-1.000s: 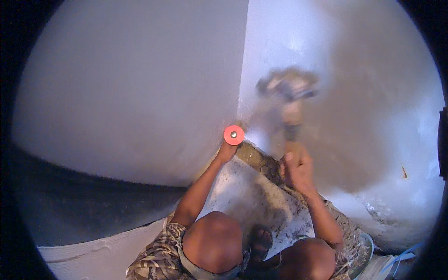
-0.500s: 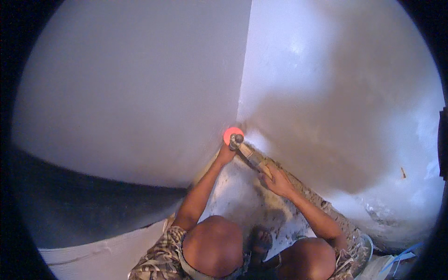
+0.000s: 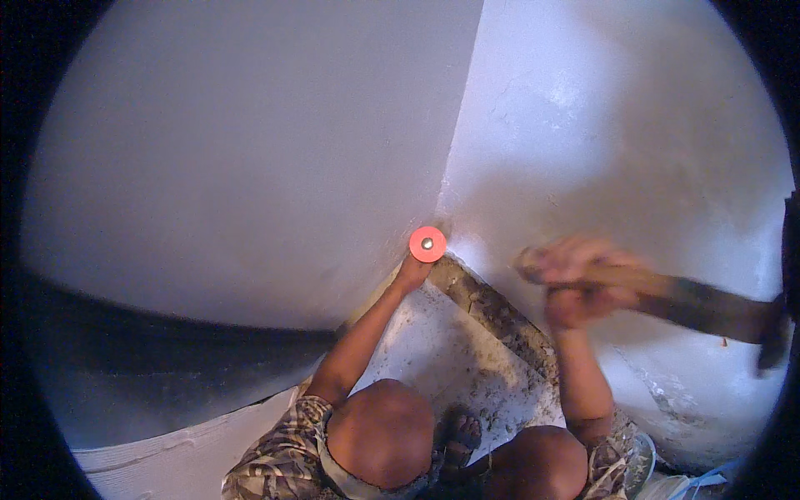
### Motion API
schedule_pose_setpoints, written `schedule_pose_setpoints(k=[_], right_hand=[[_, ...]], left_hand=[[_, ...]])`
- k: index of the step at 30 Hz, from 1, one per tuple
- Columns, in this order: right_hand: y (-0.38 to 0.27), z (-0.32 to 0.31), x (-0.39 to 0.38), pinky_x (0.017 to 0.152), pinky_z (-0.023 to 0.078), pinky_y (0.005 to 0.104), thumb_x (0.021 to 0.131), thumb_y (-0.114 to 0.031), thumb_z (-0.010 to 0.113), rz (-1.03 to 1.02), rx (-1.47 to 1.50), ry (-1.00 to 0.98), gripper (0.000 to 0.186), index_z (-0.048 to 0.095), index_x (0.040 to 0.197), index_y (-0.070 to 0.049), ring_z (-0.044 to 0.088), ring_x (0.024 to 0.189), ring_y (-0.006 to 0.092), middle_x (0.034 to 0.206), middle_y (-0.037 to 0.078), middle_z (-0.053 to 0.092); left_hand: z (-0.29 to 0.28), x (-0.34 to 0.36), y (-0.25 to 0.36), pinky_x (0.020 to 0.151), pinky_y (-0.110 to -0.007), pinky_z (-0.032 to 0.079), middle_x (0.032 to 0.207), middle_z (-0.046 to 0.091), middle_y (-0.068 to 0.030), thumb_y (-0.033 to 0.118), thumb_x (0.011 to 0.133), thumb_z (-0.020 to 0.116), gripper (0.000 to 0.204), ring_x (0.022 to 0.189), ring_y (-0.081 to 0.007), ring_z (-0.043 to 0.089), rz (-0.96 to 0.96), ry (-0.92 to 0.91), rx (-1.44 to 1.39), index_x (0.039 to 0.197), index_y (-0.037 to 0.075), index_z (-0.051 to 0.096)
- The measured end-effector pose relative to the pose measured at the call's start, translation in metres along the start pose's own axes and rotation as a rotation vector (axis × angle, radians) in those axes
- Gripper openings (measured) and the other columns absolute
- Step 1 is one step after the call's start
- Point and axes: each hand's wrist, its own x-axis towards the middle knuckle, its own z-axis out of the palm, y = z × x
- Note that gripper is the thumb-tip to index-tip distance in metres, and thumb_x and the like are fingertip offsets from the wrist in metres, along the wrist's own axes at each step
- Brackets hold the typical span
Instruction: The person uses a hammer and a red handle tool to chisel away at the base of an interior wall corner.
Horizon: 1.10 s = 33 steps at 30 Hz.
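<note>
Down in the corner of the two walls, my left hand is closed round a chisel with a round red hand guard. Its bare metal striking end points up toward me, while the blade is hidden below the guard. Off to the right and raised, my right hand grips a hammer by its wooden handle, somewhat blurred by motion. The dark hammer head hangs at the far right rim of the view, well apart from the chisel.
Smooth grey wall rises on the left and a paler wall on the right. A rough, chipped strip follows the right wall's foot. Crumbs lie on the pale floor before my knees. Blue strips lie at lower right.
The hammer head was at the chisel's striking end; my right hand has swung it up and to the right. My left hand keeps the chisel in the corner.
</note>
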Motion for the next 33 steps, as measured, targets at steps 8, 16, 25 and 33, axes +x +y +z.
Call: schedule_pose_setpoints(k=[8,16,25,33], right_hand=[[0.096,-0.036,-0.189,0.088,0.045,0.0422,0.091,-0.032,0.054,1.007,-0.565,-0.491,0.044,0.051,0.123,-0.003,0.058,0.105,0.0351,0.108,0.022,0.062],[-0.008,0.002,-0.349,0.068,0.049,0.0320,0.089,-0.034,0.060,1.461,-0.008,-0.168,0.040,0.053,0.115,-0.005,0.058,0.075,0.0146,0.087,0.005,0.061],[0.012,0.014,-0.386,0.065,0.049,0.0320,0.088,-0.035,0.061,1.219,-0.185,-0.421,0.043,0.051,0.116,-0.004,0.057,0.071,0.0143,0.081,0.005,0.060],[0.012,0.004,-0.402,0.062,0.049,0.0316,0.088,-0.036,0.061,1.377,-0.135,-0.315,0.040,0.055,0.111,-0.004,0.058,0.067,0.0139,0.078,0.003,0.061]], left_hand=[[-0.016,-0.008,-0.030,0.100,-0.037,0.038,0.129,0.053,-0.0157,0.022,0.087,0.060,0.047,0.120,-0.0270,0.050,0.172,0.106,0.177,0.127,0.003,0.047],[-0.005,-0.021,0.053,0.087,-0.034,0.047,0.112,0.058,-0.0084,0.038,0.085,0.065,0.054,0.102,-0.0233,0.058,-0.320,0.110,-0.452,0.125,0.004,0.048],[0.065,-0.045,0.041,0.076,-0.033,0.046,0.088,0.061,-0.0044,0.029,0.089,0.053,0.023,0.083,-0.0184,0.059,0.191,-0.187,-0.195,0.095,0.008,0.060],[0.133,-0.080,0.103,0.086,-0.038,0.043,0.087,0.065,-0.0122,0.030,0.090,0.051,0.030,0.087,-0.0258,0.061,-0.038,-0.102,-0.104,0.094,0.004,0.065]])
